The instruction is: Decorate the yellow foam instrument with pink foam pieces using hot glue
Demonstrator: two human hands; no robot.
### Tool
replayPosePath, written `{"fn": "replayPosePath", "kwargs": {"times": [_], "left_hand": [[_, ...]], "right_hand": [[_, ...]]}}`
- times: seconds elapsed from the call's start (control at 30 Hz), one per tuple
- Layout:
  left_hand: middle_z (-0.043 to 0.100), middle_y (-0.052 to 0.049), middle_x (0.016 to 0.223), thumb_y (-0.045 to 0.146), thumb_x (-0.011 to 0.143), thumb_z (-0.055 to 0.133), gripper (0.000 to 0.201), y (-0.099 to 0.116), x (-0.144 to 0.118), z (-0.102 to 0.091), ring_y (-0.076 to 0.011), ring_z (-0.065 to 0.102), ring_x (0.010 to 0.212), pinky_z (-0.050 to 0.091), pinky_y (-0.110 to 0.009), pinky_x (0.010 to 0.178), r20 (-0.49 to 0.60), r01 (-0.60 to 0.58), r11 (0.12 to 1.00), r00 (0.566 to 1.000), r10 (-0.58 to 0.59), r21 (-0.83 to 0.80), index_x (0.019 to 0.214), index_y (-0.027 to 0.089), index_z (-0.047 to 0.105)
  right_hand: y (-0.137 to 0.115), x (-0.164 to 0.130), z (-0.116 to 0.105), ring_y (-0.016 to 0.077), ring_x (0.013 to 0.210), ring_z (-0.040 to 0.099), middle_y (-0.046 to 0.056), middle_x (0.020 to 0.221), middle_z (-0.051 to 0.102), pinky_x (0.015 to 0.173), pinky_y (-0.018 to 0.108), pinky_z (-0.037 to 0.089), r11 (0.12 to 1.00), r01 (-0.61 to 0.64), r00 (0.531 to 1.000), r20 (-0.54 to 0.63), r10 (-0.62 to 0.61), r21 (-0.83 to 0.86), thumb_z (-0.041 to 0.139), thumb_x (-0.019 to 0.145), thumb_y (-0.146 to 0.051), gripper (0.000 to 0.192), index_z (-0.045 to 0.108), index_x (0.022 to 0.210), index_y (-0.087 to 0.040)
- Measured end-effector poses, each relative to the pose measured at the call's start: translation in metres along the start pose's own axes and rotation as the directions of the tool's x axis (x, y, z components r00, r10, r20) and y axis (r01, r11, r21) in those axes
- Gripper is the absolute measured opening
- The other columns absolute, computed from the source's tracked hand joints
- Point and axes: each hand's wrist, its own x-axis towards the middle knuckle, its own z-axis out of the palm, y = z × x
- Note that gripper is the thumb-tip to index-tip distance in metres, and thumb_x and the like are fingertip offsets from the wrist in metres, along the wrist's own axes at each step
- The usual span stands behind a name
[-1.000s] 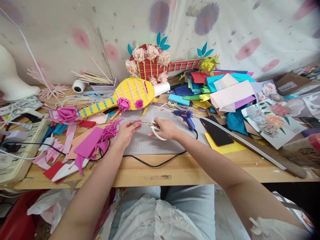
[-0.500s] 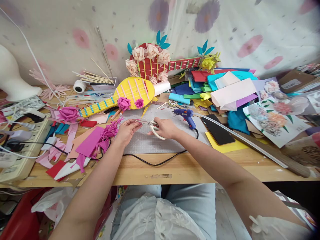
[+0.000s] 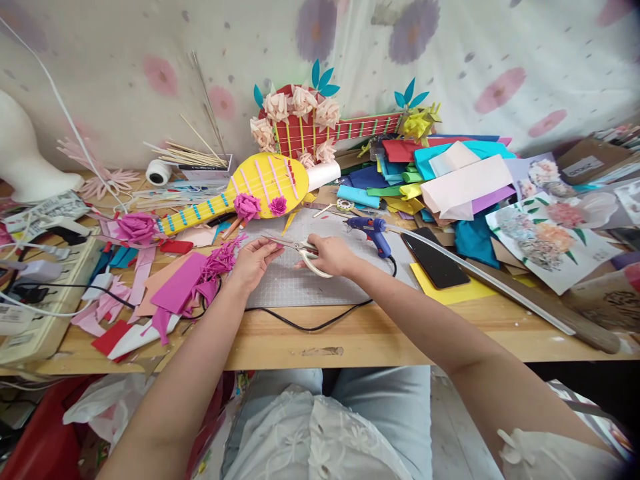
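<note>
Right hand (image 3: 334,255): fingers clenched through the white handles of the scissors (image 3: 300,249), blades pointing left over the grey cutting mat (image 3: 320,283).
Left hand (image 3: 254,261): fingers pinching a small pink foam scrap (image 3: 274,245), right at the blade tips.
Scrap: between both hands, mid-table, behind the black cord (image 3: 310,327).
Blue glue gun (image 3: 371,231): just right of the right hand.

Yellow guitar (image 3: 265,181) — blue glue gun (image 3: 371,231).
</note>
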Motion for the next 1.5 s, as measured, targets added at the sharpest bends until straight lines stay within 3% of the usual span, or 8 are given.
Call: {"fn": "replayPosePath", "kwargs": {"times": [0.53, 1.17, 1.27, 1.37, 1.43, 1.5], "left_hand": [[0.07, -0.002, 0.069, 0.02, 0.048, 0.082, 0.022, 0.009, -0.003, -0.006, -0.0129, 0.065, 0.073, 0.051, -0.032, 0.084, 0.055, 0.063, 0.987, 0.996, -0.072, 0.151, 0.064, 0.012, 0.068], [0.071, -0.005, 0.07, 0.023, 0.044, 0.084, 0.027, 0.018, -0.007, -0.009, -0.0152, 0.067, 0.074, 0.052, -0.031, 0.08, 0.008, 0.133, 0.953, 0.99, -0.141, 0.271, 0.06, 0.012, 0.065], [0.071, -0.005, 0.071, 0.023, 0.044, 0.084, 0.027, 0.018, -0.007, -0.011, -0.0154, 0.066, 0.075, 0.052, -0.031, 0.08, -0.013, 0.138, 0.952, 0.99, -0.14, 0.274, 0.059, 0.012, 0.065], [0.071, -0.005, 0.072, 0.023, 0.045, 0.083, 0.025, 0.014, -0.006, -0.011, -0.0156, 0.066, 0.076, 0.052, -0.031, 0.08, -0.046, 0.137, 0.96, 0.99, -0.13, 0.243, 0.059, 0.012, 0.066], [0.07, -0.005, 0.073, 0.022, 0.045, 0.083, 0.024, 0.009, -0.005, -0.008, -0.015, 0.065, 0.076, 0.052, -0.031, 0.081, -0.065, 0.122, 0.972, 0.992, -0.112, 0.198, 0.059, 0.012, 0.067], [0.069, -0.005, 0.075, 0.021, 0.045, 0.083, 0.023, 0.003, -0.005, -0.003, -0.0142, 0.064, 0.076, 0.052, -0.032, 0.082, -0.074, 0.108, 0.982, 0.993, -0.097, 0.155, 0.06, 0.012, 0.068]], "right_hand": [[0.006, -0.002, -0.007, 0.0245, 0.076, 0.065, 0.01, 0.085, 0.071, 0.057, 0.029, 0.025, 0.988, 0.062, 0.998, -0.001, -0.063, -0.138, 0.046, 0.079, -0.069, 0.056, 0.057, 0.097, -0.018], [0.016, 0.0, -0.009, 0.0225, 0.072, 0.062, 0.01, 0.079, 0.069, 0.056, 0.029, 0.023, 0.984, 0.113, 0.994, 0.017, -0.111, -0.139, 0.048, 0.08, -0.065, 0.05, 0.059, 0.09, -0.017], [0.015, 0.002, -0.006, 0.0207, 0.072, 0.061, 0.007, 0.078, 0.067, 0.056, 0.028, 0.026, 0.999, 0.041, 0.999, -0.001, -0.041, 0.005, 0.055, 0.078, -0.061, 0.042, 0.057, 0.082, -0.019], [0.01, 0.006, 0.0, 0.0179, 0.068, 0.059, 0.003, 0.071, 0.064, 0.056, 0.027, 0.032, 0.938, -0.072, 0.997, -0.01, 0.08, 0.34, 0.064, 0.072, -0.058, 0.04, 0.049, 0.07, -0.021], [0.003, 0.01, 0.006, 0.0159, 0.063, 0.057, 0.0, 0.066, 0.061, 0.056, 0.027, 0.037, 0.768, -0.113, 0.992, 0.028, 0.124, 0.63, 0.07, 0.065, -0.055, 0.042, 0.045, 0.069, -0.022], [-0.004, 0.014, 0.013, 0.0138, 0.061, 0.056, -0.002, 0.066, 0.06, 0.058, 0.027, 0.041, 0.533, -0.101, 0.992, 0.042, 0.121, 0.84, 0.076, 0.058, -0.051, 0.045, 0.043, 0.071, -0.022]]}}
